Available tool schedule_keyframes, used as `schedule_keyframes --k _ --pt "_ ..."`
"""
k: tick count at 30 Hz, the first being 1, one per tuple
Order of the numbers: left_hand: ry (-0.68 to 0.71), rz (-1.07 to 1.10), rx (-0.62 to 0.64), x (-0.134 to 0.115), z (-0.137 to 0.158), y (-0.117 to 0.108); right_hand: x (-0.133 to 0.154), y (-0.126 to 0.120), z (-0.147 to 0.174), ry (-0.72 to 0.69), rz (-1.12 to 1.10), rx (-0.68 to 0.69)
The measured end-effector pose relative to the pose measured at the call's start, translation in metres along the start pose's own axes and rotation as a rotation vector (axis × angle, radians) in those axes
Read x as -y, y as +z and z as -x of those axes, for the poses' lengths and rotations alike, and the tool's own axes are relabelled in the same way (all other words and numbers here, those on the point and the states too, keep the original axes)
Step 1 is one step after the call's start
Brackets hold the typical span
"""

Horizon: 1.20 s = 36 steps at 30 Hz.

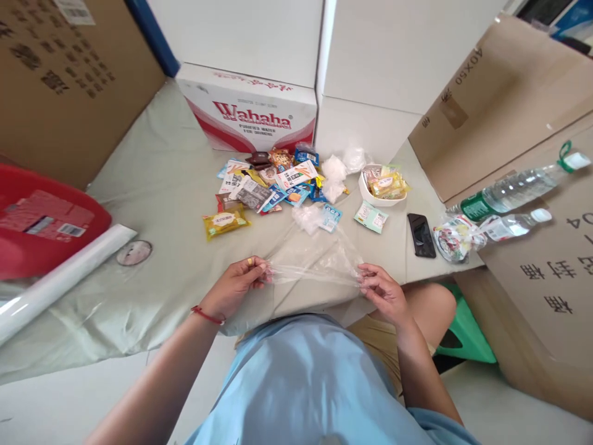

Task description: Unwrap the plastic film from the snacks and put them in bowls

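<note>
A clear plastic bag [319,266] is stretched between my two hands, low over the table's near edge. My left hand [243,279] pinches its left side between thumb and fingers. On the other side my right hand [380,289] grips the opposite edge. Just beyond the bag lie a crumpled clear plastic bag [306,217] and a small blue-and-white packet [330,217]. A heap of wrapped snacks [259,185] spreads behind them, with a yellow snack packet [225,221] at its near left. A white bowl [380,201] of yellow-wrapped snacks stands to the right, a pale green packet [370,217] before it.
A Wahaha carton [250,114] stands at the back. Left are a red plastic container [46,222], a white roll [69,278] and a round sticker [134,253]. Right are a phone [421,235], two bottles including a green-labelled bottle [509,191], and cardboard boxes [509,111].
</note>
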<state>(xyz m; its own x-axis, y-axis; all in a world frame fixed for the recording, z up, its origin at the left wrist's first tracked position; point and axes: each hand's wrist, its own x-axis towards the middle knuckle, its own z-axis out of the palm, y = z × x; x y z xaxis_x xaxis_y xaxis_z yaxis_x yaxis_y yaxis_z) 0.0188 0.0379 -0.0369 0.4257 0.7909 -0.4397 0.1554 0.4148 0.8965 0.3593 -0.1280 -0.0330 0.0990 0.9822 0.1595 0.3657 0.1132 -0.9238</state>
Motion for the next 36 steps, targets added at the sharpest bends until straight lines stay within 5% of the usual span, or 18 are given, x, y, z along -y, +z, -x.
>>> schedule_keyframes --k 4,8,10,13,17,20,23,27,31,36 --pt "0.031 -0.093 -0.056 0.007 0.014 -0.01 -0.013 -0.003 -0.007 0.014 0.062 0.148" --pt "-0.029 -0.194 0.018 0.005 0.029 -0.026 -0.007 -0.028 -0.01 0.087 0.059 0.407" --pt "-0.046 -0.301 0.004 -0.001 0.034 -0.038 0.002 -0.047 -0.011 0.161 0.015 0.391" --pt "0.009 -0.54 -0.212 -0.014 0.029 -0.048 0.006 -0.064 -0.019 0.286 -0.062 0.139" --pt "0.101 -0.683 -0.35 -0.024 0.01 -0.014 -0.012 -0.032 -0.042 0.343 0.12 -0.195" --pt "0.127 -0.828 -0.273 -0.016 0.004 0.028 -0.025 0.007 -0.059 0.26 0.277 -0.061" --pt "0.151 -0.809 -0.197 -0.003 0.006 0.045 -0.027 0.023 -0.066 0.185 0.274 -0.004" --pt "0.06 -0.5 -0.084 0.007 0.014 0.019 -0.024 0.004 -0.075 0.33 -0.093 -0.056" --pt "-0.043 -0.386 -0.026 0.009 0.02 -0.022 -0.022 -0.011 -0.094 0.446 -0.195 0.099" --pt "0.149 -0.818 -0.438 -0.005 0.027 -0.044 -0.014 -0.021 -0.126 0.163 0.206 0.346"
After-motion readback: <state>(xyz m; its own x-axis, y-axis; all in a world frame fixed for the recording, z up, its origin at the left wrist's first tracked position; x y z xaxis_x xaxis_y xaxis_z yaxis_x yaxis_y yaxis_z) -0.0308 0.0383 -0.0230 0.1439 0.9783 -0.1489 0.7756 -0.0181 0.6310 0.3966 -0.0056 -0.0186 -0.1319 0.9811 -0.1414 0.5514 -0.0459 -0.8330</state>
